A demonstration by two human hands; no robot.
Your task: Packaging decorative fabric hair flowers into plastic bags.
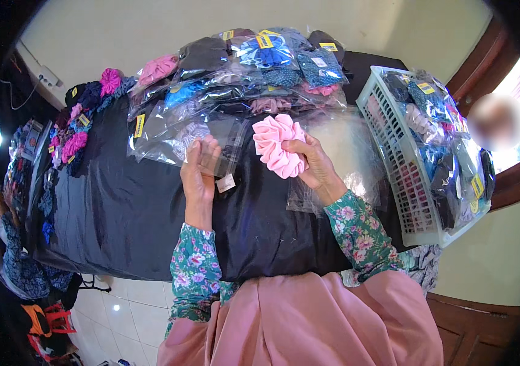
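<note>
My right hand (312, 164) pinches a pink fabric scrunchie (278, 144) between thumb and fingers, raised over the black-covered table (260, 224). To its left, my left hand (199, 176) is upright with its fingertips at a clear plastic bag (161, 137). Whether its fingers grip the plastic is unclear. A striped grey-white scrunchie (191, 137) shows through that bag, partly behind my left fingertips. Just right of my left hand is a small white tag (225, 183). Clear, flat plastic bags (347, 160) lie beneath and beside my right hand.
Bagged scrunchies (264, 52) are heaped along the table's far side. On the right, a white plastic basket (399, 160) holds more bagged items. Loose scrunchies (75, 144) form a row at left. Another person's sleeve (15, 270) shows at far left.
</note>
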